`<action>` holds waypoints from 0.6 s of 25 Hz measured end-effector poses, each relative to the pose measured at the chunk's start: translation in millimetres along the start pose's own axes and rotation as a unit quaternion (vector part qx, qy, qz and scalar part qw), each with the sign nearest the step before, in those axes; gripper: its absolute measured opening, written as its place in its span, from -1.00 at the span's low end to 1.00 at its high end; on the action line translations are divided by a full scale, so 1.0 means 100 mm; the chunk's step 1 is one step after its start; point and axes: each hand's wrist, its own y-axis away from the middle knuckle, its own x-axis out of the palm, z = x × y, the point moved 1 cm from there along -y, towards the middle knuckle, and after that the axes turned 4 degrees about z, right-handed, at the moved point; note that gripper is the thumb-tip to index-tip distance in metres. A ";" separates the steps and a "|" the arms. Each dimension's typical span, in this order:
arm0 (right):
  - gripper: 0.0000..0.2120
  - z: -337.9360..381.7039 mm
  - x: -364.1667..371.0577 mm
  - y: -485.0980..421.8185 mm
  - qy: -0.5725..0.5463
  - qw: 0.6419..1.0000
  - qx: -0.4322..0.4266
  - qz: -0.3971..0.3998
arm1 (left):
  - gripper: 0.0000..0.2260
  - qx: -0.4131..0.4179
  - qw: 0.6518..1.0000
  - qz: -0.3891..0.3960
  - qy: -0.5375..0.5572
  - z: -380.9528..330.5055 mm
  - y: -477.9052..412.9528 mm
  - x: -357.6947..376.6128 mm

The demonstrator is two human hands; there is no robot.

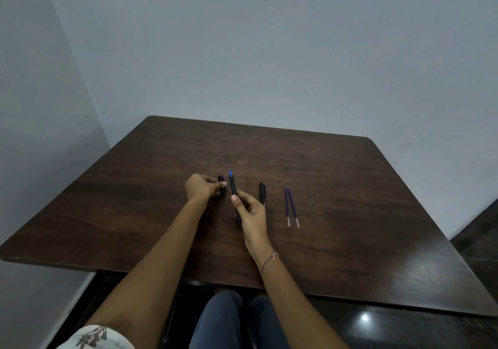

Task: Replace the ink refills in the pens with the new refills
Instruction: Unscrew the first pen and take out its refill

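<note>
**Pens: one uncapped, one waiting**

Pens are your job here. Your left hand (200, 187) has its grip pinched on the black cap (222, 186) at the worktop (134, 200). Your right hand (252, 215) grips the uncapped pen (233, 187), tip pointing away. The second pen (262, 191) lies just beside it; two new refills (291, 206) lie further right. A let-go cap could roll away. No readable writing.

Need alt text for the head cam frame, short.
A person's right hand holds an uncapped black pen tip-away over a dark wooden table, while the left hand grips its black cap. A second black pen and two blue refills lie to the right.
</note>
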 end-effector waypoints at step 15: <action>-0.77 0.00 0.08 -0.14 0.003 0.999 0.005 0.054 | -0.79 0.099 0.872 0.219 0.427 0.14 0.30 0.01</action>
